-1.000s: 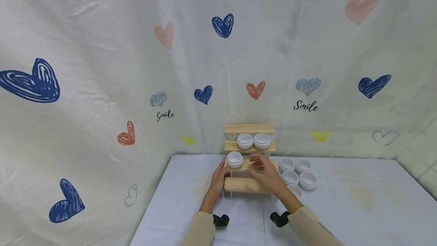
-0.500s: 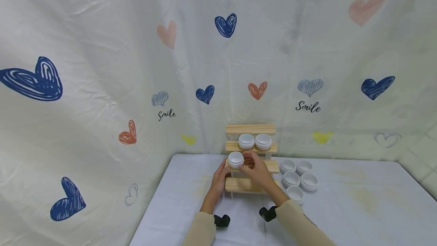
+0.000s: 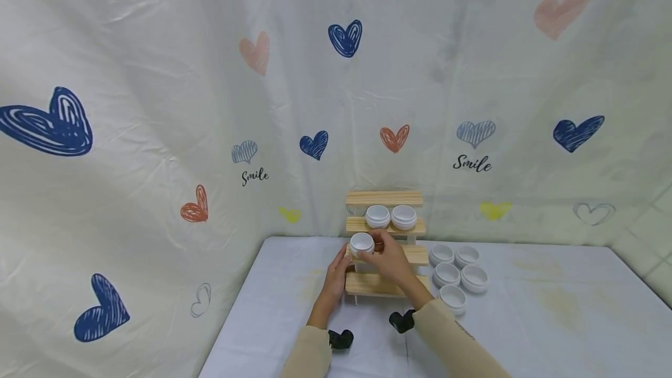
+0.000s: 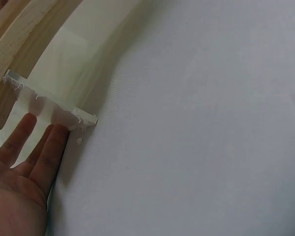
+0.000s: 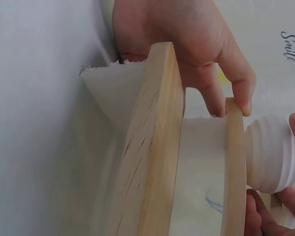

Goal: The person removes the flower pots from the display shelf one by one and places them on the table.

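Observation:
A tiered wooden display stand (image 3: 374, 284) with white side panels stands against the back cloth. My left hand (image 3: 335, 277) holds its left side; in the right wrist view, the thumb and a finger lie on either side of a board's end. The left wrist view has straight fingers (image 4: 49, 152) against the side panel. On the left of the second step from the bottom is a small white bowl (image 3: 361, 242) with a ridged side. My right hand (image 3: 389, 258) pinches this bowl between thumb and fingers. In the right wrist view, the bowl (image 5: 270, 152) sits against the board.
Two more white bowls, one on the left (image 3: 377, 216) and one on the right (image 3: 403, 217), stand on the step above. Several white bowls (image 3: 454, 298) are grouped on the white-covered table (image 3: 525, 319) right of the stand. A heart-printed cloth (image 3: 420, 74) hangs behind.
My right hand has moved left from beside the bowl and taken hold of it. The bowl stays at about the same spot. My left hand keeps its place on the stand.

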Available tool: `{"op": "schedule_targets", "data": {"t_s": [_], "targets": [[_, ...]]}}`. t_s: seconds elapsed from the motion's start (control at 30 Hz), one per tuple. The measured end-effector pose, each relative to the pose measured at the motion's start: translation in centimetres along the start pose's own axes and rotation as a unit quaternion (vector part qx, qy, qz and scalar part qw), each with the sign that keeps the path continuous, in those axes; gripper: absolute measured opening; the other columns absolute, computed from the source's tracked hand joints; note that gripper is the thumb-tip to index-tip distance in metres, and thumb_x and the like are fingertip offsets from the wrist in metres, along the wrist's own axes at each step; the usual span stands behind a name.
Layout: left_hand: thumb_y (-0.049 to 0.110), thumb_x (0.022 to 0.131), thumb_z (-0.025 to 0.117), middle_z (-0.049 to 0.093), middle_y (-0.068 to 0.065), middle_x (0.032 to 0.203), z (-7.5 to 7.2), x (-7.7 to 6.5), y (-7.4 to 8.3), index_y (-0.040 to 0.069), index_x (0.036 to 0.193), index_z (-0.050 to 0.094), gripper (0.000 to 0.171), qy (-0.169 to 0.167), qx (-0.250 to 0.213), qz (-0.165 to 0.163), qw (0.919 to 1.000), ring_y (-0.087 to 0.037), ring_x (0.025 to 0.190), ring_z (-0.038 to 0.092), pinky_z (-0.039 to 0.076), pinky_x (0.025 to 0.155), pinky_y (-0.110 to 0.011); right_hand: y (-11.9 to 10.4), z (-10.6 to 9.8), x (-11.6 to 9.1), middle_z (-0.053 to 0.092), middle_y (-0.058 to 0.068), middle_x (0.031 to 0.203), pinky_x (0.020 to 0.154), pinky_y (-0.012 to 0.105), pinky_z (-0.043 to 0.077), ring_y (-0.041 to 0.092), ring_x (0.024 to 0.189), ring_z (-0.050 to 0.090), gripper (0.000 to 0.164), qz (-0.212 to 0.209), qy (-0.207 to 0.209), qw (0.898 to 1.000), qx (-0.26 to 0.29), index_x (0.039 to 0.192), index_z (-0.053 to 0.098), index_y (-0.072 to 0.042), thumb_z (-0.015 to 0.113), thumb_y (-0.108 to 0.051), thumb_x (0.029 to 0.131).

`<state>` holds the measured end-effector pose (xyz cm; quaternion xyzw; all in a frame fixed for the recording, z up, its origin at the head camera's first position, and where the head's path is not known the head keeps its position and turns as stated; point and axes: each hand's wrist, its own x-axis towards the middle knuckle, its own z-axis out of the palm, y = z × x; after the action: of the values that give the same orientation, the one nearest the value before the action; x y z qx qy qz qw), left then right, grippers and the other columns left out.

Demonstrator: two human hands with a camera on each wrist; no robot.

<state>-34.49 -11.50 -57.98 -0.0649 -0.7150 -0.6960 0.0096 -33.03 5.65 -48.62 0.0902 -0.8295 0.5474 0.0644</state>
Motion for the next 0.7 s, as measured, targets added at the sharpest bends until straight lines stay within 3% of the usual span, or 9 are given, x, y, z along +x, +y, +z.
{"op": "schedule_targets", "data": {"t_s": [0.17,0.37,0.43,0.57,0.7], "targets": [[0.037,0.108,0.044,0.042,-0.011,0.162,-0.1,0.0,0.0,0.015,0.161,0.035,0.057,0.002,0.001,-0.008,1.0,-0.029,0.14,0.049,0.036,0.12,-0.051,-0.1,0.3,0.1,0.069,0.013,0.122,0.079,0.028,0.055,0.023,0.101,0.066,0.055,0.008,0.012,1.0,-0.012,0.13,0.061,-0.011,0.085,-0.025,0.083],[0.036,0.108,0.043,0.045,-0.013,0.16,-0.2,0.0,-0.1,0.014,0.161,0.034,0.057,0.002,0.002,-0.009,1.0,-0.027,0.127,0.058,0.046,0.111,-0.041,0.1,0.3,0.1,0.069,0.01,0.124,0.087,0.036,0.056,0.022,0.104,0.065,0.053,0.016,0.017,0.999,-0.025,0.129,0.061,-0.014,0.085,-0.027,0.083],[0.035,0.108,0.044,0.045,-0.014,0.16,-0.2,-0.4,0.7,0.012,0.16,0.034,0.058,-0.003,-0.001,-0.007,1.0,-0.027,0.127,0.058,0.045,0.111,-0.042,0.1,0.3,0.0,0.069,0.01,0.125,0.089,0.038,0.056,0.023,0.104,0.066,0.053,0.013,0.02,0.999,-0.024,0.128,0.061,-0.014,0.085,-0.027,0.083],[0.035,0.109,0.043,0.043,-0.015,0.161,-0.2,-0.5,0.9,0.012,0.161,0.033,0.057,-0.008,0.0,-0.01,0.9999,-0.029,0.129,0.056,0.043,0.113,-0.047,0.2,0.2,-0.2,0.069,0.011,0.124,0.089,0.038,0.056,0.024,0.103,0.066,0.051,0.009,0.028,0.999,-0.019,0.125,0.061,-0.012,0.086,-0.025,0.082],[0.039,0.109,0.041,0.043,-0.012,0.162,-0.2,-0.1,0.0,0.015,0.162,0.032,0.059,-0.006,0.006,-0.01,0.9999,-0.027,0.129,0.056,0.043,0.113,-0.048,0.3,0.1,-0.2,0.07,0.012,0.122,0.086,0.035,0.054,0.024,0.102,0.065,0.051,0.007,0.032,0.999,-0.017,0.123,0.061,-0.012,0.087,-0.024,0.081]]}}
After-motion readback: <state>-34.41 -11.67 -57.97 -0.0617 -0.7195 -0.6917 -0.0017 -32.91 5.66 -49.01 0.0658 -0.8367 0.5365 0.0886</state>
